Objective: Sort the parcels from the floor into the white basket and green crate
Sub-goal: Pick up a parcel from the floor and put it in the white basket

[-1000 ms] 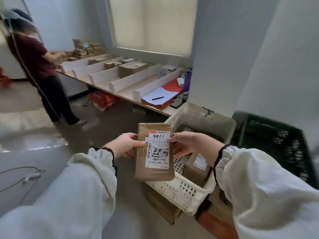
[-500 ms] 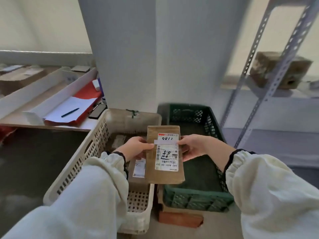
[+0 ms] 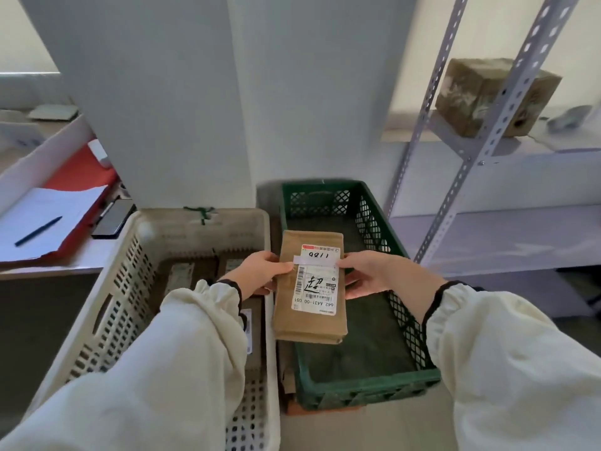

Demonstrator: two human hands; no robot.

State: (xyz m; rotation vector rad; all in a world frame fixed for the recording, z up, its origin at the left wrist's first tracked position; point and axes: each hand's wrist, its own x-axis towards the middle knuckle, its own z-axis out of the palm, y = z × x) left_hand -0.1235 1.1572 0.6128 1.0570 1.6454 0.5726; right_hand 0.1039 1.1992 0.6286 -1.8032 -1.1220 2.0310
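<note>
Brown paper parcel (image 3: pixel 310 288) held over the green crate (image 3: pixel 367 384).
Flat and creased, it bears a white label with a barcode and handwritten marks. The left hand (image 3: pixel 260 273) grips its 9 o'clock edge, the right hand (image 3: pixel 364 275) its 3 o'clock edge. The white basket (image 3: pixel 123 288) sits at the crate's 9 o'clock. Metal shelving (image 3: pixel 481 164) stands at 2 o'clock.

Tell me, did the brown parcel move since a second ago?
Yes. The parcel went right: from beside the white basket to over the left side of the green crate.
</note>
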